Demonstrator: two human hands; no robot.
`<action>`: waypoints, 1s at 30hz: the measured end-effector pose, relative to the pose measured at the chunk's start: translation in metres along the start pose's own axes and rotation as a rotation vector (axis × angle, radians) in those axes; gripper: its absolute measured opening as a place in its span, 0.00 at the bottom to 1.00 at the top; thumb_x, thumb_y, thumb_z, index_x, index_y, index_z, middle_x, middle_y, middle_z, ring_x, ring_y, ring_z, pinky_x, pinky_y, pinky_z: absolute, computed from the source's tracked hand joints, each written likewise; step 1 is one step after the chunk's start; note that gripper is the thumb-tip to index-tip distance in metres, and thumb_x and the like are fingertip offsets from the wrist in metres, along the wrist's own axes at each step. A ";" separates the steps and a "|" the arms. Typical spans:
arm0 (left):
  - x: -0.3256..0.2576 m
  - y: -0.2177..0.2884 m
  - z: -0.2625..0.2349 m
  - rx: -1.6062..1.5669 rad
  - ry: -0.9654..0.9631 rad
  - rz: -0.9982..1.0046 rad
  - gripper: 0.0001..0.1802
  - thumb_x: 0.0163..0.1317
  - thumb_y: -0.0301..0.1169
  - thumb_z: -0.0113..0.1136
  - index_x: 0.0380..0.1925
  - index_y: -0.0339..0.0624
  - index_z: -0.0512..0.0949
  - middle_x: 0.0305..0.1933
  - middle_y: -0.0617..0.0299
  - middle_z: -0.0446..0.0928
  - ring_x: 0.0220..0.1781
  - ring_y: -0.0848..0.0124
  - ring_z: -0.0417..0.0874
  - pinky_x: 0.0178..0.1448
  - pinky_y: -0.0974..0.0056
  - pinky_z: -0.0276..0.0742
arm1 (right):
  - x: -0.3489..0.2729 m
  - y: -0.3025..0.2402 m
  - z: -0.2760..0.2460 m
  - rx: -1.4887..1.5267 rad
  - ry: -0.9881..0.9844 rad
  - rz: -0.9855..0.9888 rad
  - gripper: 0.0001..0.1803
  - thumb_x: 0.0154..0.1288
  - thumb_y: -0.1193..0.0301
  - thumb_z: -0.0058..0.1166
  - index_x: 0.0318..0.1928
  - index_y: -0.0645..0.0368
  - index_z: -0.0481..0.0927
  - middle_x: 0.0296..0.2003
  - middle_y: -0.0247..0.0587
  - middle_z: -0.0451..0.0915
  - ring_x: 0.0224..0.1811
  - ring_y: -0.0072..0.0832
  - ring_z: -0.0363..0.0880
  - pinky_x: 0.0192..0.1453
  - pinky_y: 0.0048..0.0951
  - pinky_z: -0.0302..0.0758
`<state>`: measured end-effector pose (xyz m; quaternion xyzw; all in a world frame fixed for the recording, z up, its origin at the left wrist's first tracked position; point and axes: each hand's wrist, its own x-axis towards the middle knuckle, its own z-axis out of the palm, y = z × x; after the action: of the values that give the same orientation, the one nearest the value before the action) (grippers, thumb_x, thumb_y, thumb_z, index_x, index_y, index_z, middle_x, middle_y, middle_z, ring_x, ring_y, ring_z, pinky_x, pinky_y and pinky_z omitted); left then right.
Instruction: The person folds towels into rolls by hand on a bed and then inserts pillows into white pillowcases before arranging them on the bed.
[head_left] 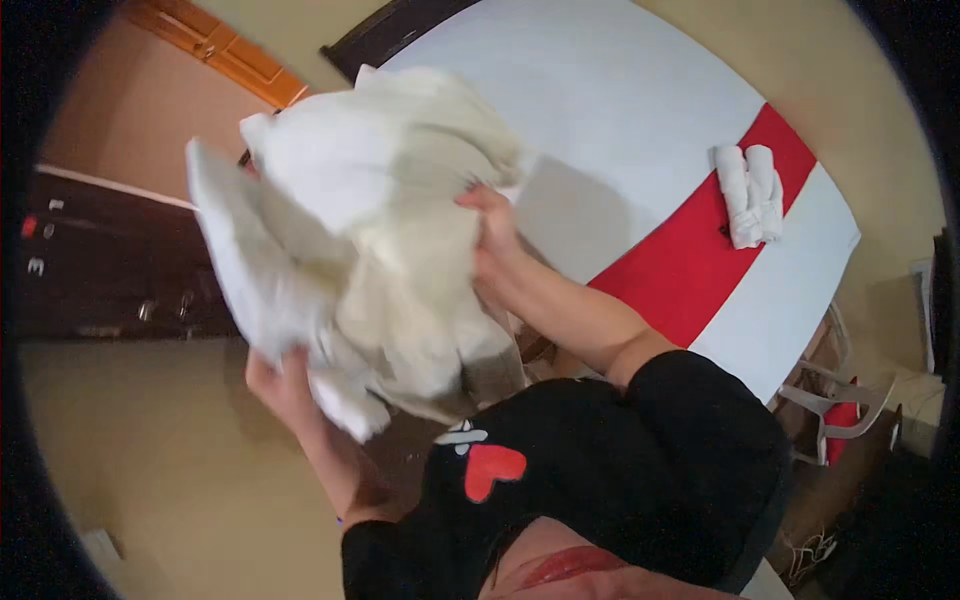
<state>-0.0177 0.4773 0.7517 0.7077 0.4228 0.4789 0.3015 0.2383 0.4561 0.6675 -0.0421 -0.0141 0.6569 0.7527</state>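
Observation:
A large white towel (400, 230) hangs loosely bunched in the air before me, its folds spread and its left part blurred by motion. My left hand (280, 395) is closed on its lower left edge. Higher up, at the towel's right side, my right hand (490, 230) grips the fabric, with some fingers hidden behind the folds. The towel covers part of the near left side of the bed (600, 85) from view.
Across the white bed runs a red bed runner (665, 270), with two rolled white towels (750, 195) lying on it. A dark headboard (390, 35) rises at the far edge. Dark furniture (110, 265) stands at left, a white chair (835, 415) at right.

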 end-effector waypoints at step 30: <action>0.429 -0.371 0.571 0.531 -1.181 0.512 0.41 0.39 0.25 0.65 0.59 0.58 0.65 0.67 0.34 0.46 0.65 0.45 0.60 0.63 0.58 0.65 | 0.314 -0.220 -0.329 -0.457 1.249 -0.292 0.19 0.56 0.60 0.54 0.47 0.53 0.73 0.39 0.36 0.73 0.40 0.29 0.71 0.43 0.33 0.68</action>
<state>0.4785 1.0168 0.4194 0.9770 0.1108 -0.0496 0.1754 0.5238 0.7228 0.3467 -0.5690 0.2791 0.3817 0.6728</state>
